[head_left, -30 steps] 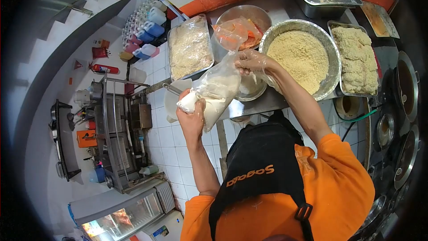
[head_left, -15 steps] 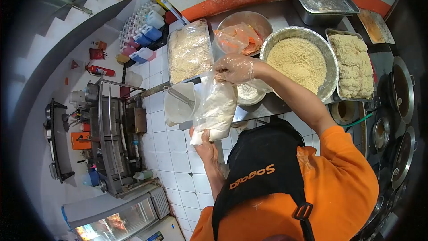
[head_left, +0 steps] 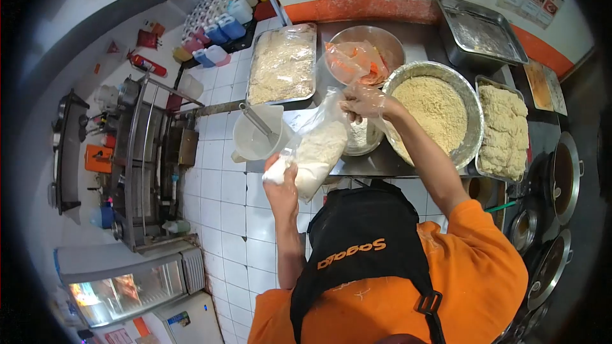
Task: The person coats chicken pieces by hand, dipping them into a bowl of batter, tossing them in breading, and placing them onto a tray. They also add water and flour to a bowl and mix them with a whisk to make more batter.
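Note:
A clear plastic bag of white powder [head_left: 317,153] hangs tilted in front of me, over the table's front edge. My left hand [head_left: 282,192] is closed around its lower left end, bare, with the thumb on top. At the bag's gathered upper end is my right hand [head_left: 366,103], in a clear plastic glove, fingers closed on the plastic. Just behind the bag stands a bowl of white powder [head_left: 363,137], partly covered by the bag and my right hand. A white jug [head_left: 255,137] with a whisk [head_left: 256,118] in it is left of the bag.
A film-covered tray of crumbs [head_left: 284,64] lies back left. A metal bowl [head_left: 396,44] holds an orange-printed plastic bag. Right of it are a large basin of crumbs [head_left: 433,111] and a tray of breaded pieces [head_left: 502,130]. Wide pans [head_left: 566,175] line the right side.
The bag has tipped further over, its lower end swinging left. My left hand has risen with it. The whole view has shifted a little.

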A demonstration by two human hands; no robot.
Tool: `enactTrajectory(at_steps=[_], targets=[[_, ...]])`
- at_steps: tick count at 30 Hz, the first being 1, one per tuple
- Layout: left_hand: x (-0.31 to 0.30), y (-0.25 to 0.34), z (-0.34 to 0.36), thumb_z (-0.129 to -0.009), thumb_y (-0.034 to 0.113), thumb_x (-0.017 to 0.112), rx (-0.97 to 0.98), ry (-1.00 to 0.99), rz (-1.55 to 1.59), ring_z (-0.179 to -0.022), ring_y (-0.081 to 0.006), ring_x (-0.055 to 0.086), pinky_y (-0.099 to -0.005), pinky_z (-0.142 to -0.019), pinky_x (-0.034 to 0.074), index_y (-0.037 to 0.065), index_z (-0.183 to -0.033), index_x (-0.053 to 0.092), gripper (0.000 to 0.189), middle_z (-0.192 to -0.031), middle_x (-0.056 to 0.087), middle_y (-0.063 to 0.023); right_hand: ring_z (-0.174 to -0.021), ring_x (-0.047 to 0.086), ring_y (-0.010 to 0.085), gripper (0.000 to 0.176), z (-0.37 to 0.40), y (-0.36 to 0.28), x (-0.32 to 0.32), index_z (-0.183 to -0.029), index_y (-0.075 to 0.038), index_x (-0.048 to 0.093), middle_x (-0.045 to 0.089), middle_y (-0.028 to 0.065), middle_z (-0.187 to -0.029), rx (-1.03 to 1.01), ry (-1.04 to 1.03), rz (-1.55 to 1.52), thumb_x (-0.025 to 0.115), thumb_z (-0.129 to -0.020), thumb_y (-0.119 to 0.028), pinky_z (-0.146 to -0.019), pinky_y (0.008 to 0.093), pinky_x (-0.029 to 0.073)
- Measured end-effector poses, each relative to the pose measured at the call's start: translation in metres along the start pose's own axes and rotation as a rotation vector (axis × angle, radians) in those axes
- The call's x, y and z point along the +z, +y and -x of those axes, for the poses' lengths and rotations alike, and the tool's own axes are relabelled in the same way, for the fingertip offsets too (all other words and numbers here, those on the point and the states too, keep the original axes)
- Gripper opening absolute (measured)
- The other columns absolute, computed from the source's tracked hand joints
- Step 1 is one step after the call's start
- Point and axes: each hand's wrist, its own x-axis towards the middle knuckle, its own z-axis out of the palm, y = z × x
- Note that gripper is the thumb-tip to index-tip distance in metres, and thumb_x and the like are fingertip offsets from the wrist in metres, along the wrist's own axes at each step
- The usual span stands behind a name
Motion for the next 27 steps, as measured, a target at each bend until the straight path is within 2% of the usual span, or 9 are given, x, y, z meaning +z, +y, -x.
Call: enactTrajectory(at_steps=[4,5,10,14,18,20,22,24,27], targets=[[0.018,0.018,-0.012,-0.087,-0.004,0.063,-0.052,-0.108,-0.175,-0.095,-0.0147,0.061,-0.0268,-0.086,0.049,-0.004,-0.124,0.055,0.039,-0.106,0.064,-0.0095,-0.060,0.065,0.0182,0.024,-0.005,0.034,0.012,-0.086,0.005,0.060,0.065,0.0112,-0.074,0.013,0.048,-0.030,0.055,-0.097,-0.016,-0.057,0.0314,0.055],[0.020,0.022,-0.014,-0.087,-0.004,0.063,-0.040,-0.126,-0.193,-0.095,-0.0145,0.061,-0.0266,-0.086,0.049,-0.004,-0.124,0.055,0.039,-0.105,0.065,-0.0092,-0.062,0.066,0.0181,0.022,-0.005,0.041,0.012,-0.086,0.005,0.060,0.065,0.0115,-0.075,0.021,0.064,-0.178,0.054,-0.095,-0.014,-0.059,0.0319,0.056],[0.020,0.026,-0.022,-0.087,-0.004,0.063,-0.002,-0.167,-0.248,-0.094,-0.0142,0.061,-0.0266,-0.086,0.049,-0.003,-0.124,0.055,0.038,-0.103,0.065,-0.0080,-0.062,0.061,0.0114,0.021,0.002,0.027,0.007,-0.082,-0.001,0.058,0.062,0.0045,-0.070,0.013,0.062,-0.121,0.052,-0.099,-0.013,-0.056,0.0263,0.051],[0.004,0.013,-0.014,-0.086,-0.005,0.061,-0.057,-0.084,-0.074,-0.099,-0.0171,0.062,-0.0292,-0.090,0.049,-0.003,-0.128,0.052,0.043,-0.109,0.064,-0.0110,-0.062,0.066,0.0168,0.023,0.005,0.002,0.002,-0.088,0.003,0.061,0.065,0.0093,-0.072,-0.047,0.105,-0.155,0.053,-0.099,-0.015,-0.056,0.0327,0.053],[-0.022,-0.008,-0.003,-0.085,-0.004,0.061,-0.113,-0.047,0.166,-0.110,-0.0237,0.060,-0.0359,-0.099,0.049,-0.001,-0.135,0.045,0.053,-0.121,0.060,-0.0147,-0.063,0.067,0.0187,0.023,0.018,-0.051,0.005,-0.093,0.004,0.063,0.066,0.0123,-0.076,-0.187,0.086,0.006,0.056,-0.098,-0.017,-0.058,0.0338,0.054],[-0.038,-0.032,0.000,-0.083,-0.001,0.062,-0.127,-0.029,0.213,-0.118,-0.0278,0.057,-0.0423,-0.105,0.047,0.001,-0.137,0.043,0.057,-0.128,0.056,-0.0146,-0.073,0.070,0.0264,0.022,0.018,-0.068,0.013,-0.095,0.003,0.065,0.068,0.0164,-0.084,-0.291,0.056,0.109,0.058,-0.095,-0.018,-0.068,0.0382,0.054],[-0.042,-0.055,-0.001,-0.080,0.003,0.064,-0.133,-0.015,0.399,-0.122,-0.0299,0.054,-0.0468,-0.109,0.044,0.002,-0.137,0.044,0.061,-0.132,0.053,-0.0141,-0.068,0.067,0.0221,0.015,0.025,-0.092,0.020,-0.092,0.003,0.062,0.064,0.0126,-0.080,-0.449,0.122,0.164,0.061,-0.094,-0.012,-0.061,0.0348,0.054],[-0.046,-0.084,-0.001,-0.080,0.011,0.063,-0.147,-0.051,0.425,-0.130,-0.0324,0.048,-0.0505,-0.114,0.038,0.002,-0.144,0.037,0.070,-0.137,0.049,-0.0141,-0.091,0.066,0.0391,0.017,0.034,-0.115,0.025,-0.090,0.001,0.065,0.067,0.0203,-0.091,-0.605,0.157,0.338,0.062,-0.087,-0.016,-0.083,0.0452,0.051],[-0.041,-0.111,-0.002,-0.079,0.009,0.062,-0.226,-0.137,0.462,-0.129,-0.0324,0.048,-0.0489,-0.114,0.039,0.002,-0.143,0.040,0.068,-0.141,0.045,-0.0162,-0.089,0.066,0.0382,0.014,0.045,-0.132,0.015,-0.091,-0.001,0.064,0.066,0.0188,-0.089,-0.709,0.224,0.407,0.062,-0.084,-0.012,-0.081,0.0449,0.052]])
